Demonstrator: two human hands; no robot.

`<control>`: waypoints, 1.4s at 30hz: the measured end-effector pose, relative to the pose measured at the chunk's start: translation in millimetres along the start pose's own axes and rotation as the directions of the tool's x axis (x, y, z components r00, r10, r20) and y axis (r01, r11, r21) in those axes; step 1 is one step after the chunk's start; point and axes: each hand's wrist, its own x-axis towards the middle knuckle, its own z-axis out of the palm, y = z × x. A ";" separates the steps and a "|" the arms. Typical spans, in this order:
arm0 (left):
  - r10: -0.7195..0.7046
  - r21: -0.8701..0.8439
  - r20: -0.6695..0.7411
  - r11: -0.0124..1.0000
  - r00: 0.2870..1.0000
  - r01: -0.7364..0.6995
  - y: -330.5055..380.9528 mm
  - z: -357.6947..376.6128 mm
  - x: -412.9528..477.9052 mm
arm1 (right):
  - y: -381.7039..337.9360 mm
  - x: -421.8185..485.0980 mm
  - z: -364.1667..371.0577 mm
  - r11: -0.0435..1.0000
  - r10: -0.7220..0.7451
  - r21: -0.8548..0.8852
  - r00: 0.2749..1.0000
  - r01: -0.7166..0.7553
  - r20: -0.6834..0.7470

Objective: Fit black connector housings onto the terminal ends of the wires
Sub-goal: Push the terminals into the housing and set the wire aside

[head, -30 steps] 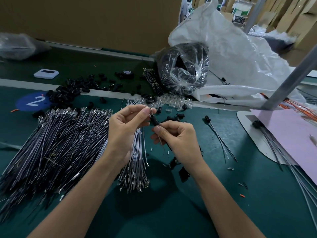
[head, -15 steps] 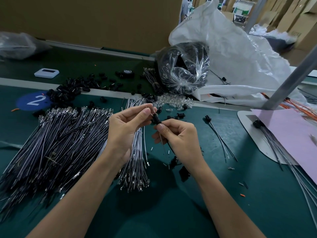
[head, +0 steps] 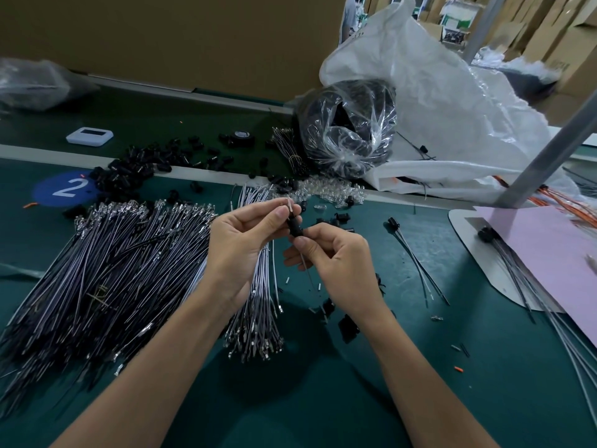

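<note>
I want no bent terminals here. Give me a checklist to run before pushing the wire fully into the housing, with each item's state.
1. Housing held: ok, pinched between both hands.
2. Left hand on the terminal end: ok, thumb and forefinger pinch just beside the metal tip above the housing.
3. Right hand steadying the wire below the housing: ok.
4. Terminal seated or latched: cannot tell, too small.
5. Terminal straight: cannot tell.
6. Spare wires within reach: ok, piled at left.
</note>
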 end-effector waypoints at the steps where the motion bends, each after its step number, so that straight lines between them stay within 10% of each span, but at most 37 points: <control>1: -0.002 -0.001 -0.001 1.000 1.000 0.002 0.1 -0.1 0.0 | 0.6 0.0 -0.1 1.000 -0.005 -0.013 1.000 0.005 0.005; 42: -0.027 0.022 -0.020 0.999 0.999 0.027 -1.0 0.4 -1.3 | 3.6 -1.7 1.5 0.985 -0.028 -0.169 0.998 0.018 -0.053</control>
